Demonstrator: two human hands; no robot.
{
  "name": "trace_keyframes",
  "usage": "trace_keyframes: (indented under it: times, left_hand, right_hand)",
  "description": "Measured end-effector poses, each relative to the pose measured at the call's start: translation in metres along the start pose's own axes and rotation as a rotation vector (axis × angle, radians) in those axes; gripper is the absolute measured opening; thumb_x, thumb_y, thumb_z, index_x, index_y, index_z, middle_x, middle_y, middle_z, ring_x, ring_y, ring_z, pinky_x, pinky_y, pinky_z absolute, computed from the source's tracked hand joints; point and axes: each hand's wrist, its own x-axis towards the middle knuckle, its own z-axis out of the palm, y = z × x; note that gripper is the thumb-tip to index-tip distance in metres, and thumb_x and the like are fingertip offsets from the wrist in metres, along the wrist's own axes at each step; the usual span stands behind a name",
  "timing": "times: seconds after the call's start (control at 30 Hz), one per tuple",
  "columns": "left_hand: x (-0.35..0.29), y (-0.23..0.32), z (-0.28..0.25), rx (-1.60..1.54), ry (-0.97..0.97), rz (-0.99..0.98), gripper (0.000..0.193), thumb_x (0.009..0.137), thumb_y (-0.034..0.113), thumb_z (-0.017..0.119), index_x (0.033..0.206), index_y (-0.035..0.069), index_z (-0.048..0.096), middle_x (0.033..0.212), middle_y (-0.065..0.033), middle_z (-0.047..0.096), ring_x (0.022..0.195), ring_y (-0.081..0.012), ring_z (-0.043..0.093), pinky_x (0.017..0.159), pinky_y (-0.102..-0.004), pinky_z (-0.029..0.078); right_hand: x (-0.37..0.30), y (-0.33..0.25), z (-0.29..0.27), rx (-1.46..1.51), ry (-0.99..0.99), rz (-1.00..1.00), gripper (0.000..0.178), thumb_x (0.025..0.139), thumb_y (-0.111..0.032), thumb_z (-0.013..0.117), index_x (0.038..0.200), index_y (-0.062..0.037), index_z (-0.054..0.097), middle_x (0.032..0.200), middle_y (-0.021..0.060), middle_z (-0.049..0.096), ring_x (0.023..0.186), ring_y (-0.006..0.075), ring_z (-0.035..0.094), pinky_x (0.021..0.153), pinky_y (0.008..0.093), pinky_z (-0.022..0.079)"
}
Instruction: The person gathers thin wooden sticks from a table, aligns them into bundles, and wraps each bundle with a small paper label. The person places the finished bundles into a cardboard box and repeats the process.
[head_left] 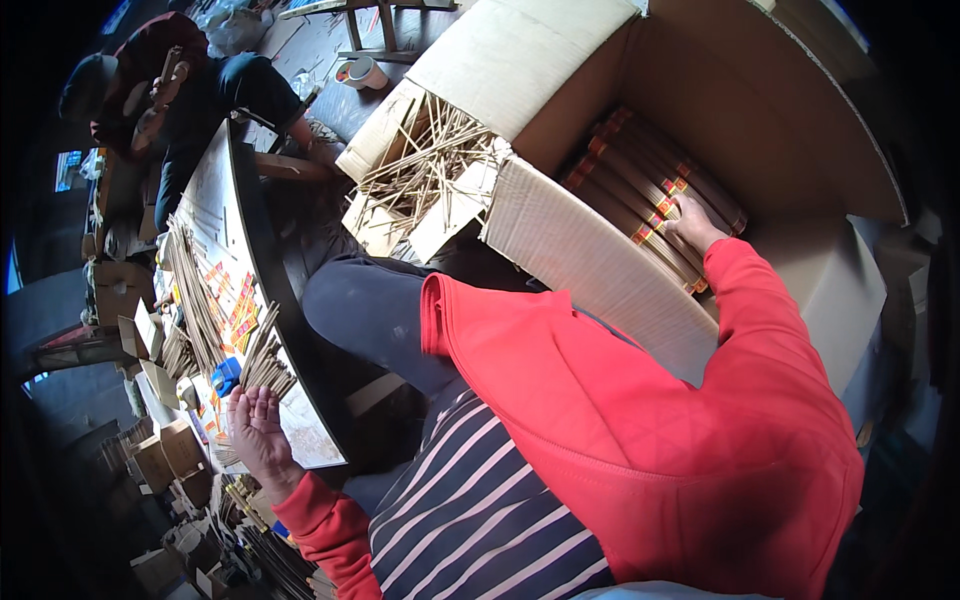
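Note:
My right hand (pixel 697 224) reaches into a large cardboard box (pixel 590 255), its fingers closed on a bundle of brown incense sticks (pixel 655 205) near the red and yellow paper band. Several similar banded bundles lie side by side in the box, and the hand hides part of the nearest ones. At the left, my left hand (pixel 264 440) is raised palm up by the table's edge, fingers loosely apart and holding nothing. Close to it on the white tabletop (pixel 312 425) lie loose brown sticks (pixel 265 365) and a blue tape dispenser-like object (pixel 227 376).
A smaller open carton (pixel 385 225) full of tangled sticks (pixel 435 165) stands against the large box. Red and yellow labels (pixel 240 310) are scattered over the table. Beyond it a person (pixel 200 90) sits bent forward. A white cup (pixel 366 73) stands at the back.

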Motion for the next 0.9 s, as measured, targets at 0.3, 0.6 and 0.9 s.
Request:
trace_keyframes:
  times: [0.3,0.6,0.9]
  left_hand:
    - [-0.028,-0.002,-0.040,-0.152,0.231,0.065,0.028,0.084,0.005,0.056,0.109,0.000,0.044,0.084,-0.0134,0.059,0.076,-0.0237,0.061,0.069,-0.0348,0.053]
    - [-0.099,-0.034,-0.171,-0.426,0.448,0.190,0.014,0.087,0.007,0.051,0.100,0.001,0.051,0.085,-0.0144,0.060,0.078,-0.0243,0.061,0.072,-0.0367,0.053]
    - [-0.267,-0.123,-0.321,-0.493,1.095,0.190,0.022,0.084,0.007,0.054,0.103,0.000,0.047,0.081,-0.0110,0.057,0.072,-0.0206,0.060,0.067,-0.0320,0.053]
  right_hand:
    - [0.012,-0.060,-0.018,-0.306,0.018,0.238,0.041,0.078,-0.013,0.057,0.118,-0.0086,0.050,0.115,0.0196,0.054,0.105,0.0351,0.054,0.089,0.0430,0.045]
    - [0.074,-0.264,-0.129,0.657,0.564,-0.699,0.023,0.087,-0.005,0.052,0.110,0.0009,0.054,0.104,0.0076,0.058,0.096,0.0147,0.054,0.088,0.0260,0.042]
    - [-0.107,-0.547,-0.012,0.238,-0.004,-1.531,0.012,0.085,0.001,0.056,0.096,-0.0002,0.058,0.095,0.0072,0.059,0.086,0.0144,0.056,0.079,0.0258,0.045]
